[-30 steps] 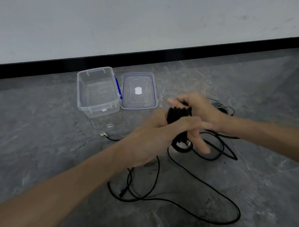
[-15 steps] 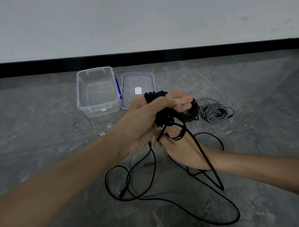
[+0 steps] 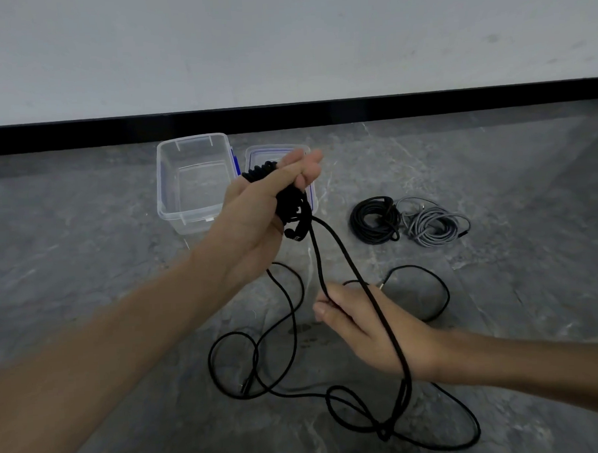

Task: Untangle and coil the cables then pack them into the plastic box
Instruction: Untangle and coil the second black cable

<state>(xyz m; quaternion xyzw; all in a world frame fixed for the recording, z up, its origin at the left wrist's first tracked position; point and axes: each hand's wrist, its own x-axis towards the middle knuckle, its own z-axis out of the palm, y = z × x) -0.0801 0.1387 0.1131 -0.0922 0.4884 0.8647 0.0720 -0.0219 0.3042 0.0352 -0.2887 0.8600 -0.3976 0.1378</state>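
The right hand (image 3: 370,329) has dropped from under the left hand (image 3: 266,214) to lower centre. Its grip pinches the black cable (image 3: 347,258), drawing a fresh length taut. The left hand has risen to upper centre, its grip curled round the turns already wound. Another wrap looks ready, but much slack lies on the floor (image 3: 87,269), with a crossed loop at lower right that may snag. The box (image 3: 173,211) at upper left holds nothing. Two coils (image 3: 374,221) wait at right.
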